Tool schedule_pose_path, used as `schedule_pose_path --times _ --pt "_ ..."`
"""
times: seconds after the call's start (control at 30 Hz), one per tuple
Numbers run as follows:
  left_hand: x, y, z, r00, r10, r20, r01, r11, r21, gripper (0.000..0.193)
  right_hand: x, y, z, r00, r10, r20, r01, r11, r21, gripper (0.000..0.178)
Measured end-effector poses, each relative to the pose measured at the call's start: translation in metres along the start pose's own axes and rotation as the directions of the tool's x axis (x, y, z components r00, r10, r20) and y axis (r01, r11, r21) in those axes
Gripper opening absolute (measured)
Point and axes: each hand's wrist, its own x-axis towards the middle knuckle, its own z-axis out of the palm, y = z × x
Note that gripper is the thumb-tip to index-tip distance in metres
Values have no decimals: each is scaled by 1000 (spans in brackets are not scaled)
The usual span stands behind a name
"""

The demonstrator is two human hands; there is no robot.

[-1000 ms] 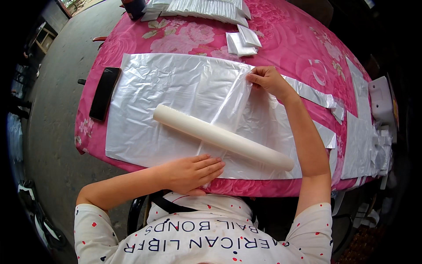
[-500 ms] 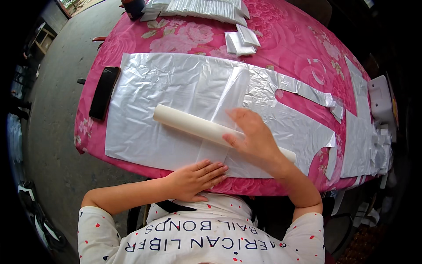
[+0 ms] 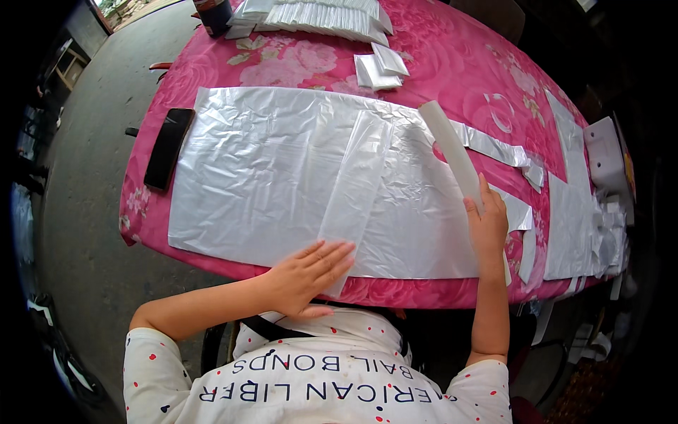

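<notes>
A flat white plastic vest-style carrier bag [image 3: 247, 169] lies spread on the table, its cut-out handles toward the right. A narrower translucent plastic strip [image 3: 358, 180] lies crosswise over its middle, down to the near edge. My left hand [image 3: 307, 275] rests at that near edge with fingers stretched out, over the strip's lower end. My right hand [image 3: 489, 220] has its thumb and fingers around a smooth white tube [image 3: 452, 145]. The tube slants across the handle end of the bag, and my palm hides part of it.
A black phone [image 3: 169, 150] lies at the bag's left end. Folded white packets [image 3: 381, 67] and a long row of more packets [image 3: 328, 21] sit farther back, beside a dark container [image 3: 213, 15]. More plastic bags [image 3: 571, 226] and a white box [image 3: 606, 152] are at the right.
My right hand has moved right with the tube, which has swung from lying across the bag's middle to a steeper slant over the handle end. My left hand has shifted slightly left.
</notes>
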Motion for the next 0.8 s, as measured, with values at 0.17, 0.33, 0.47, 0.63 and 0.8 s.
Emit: schedule_pose_path --times 0.17,0.33,0.47,0.63,0.8 --pt "21 -13 -15 917 -310 -253 336 940 66 80 -15 -47 -5 994 -107 16 103 980 168 52" --pt "37 -9 -2 948 -296 -115 317 904 288 74 -23 -74 -3 961 -271 53 244 923 296 53" --pt "40 -2 -5 948 -310 -70 317 903 291 75 -31 -89 7 932 -340 126 286 903 322 55" --pt "30 2 -6 987 -155 41 143 966 215 79 -8 -65 22 959 -279 46 269 951 153 53" --pt "19 -4 -1 978 74 195 -104 983 148 81 13 -41 21 991 -132 -36 134 990 55 54"
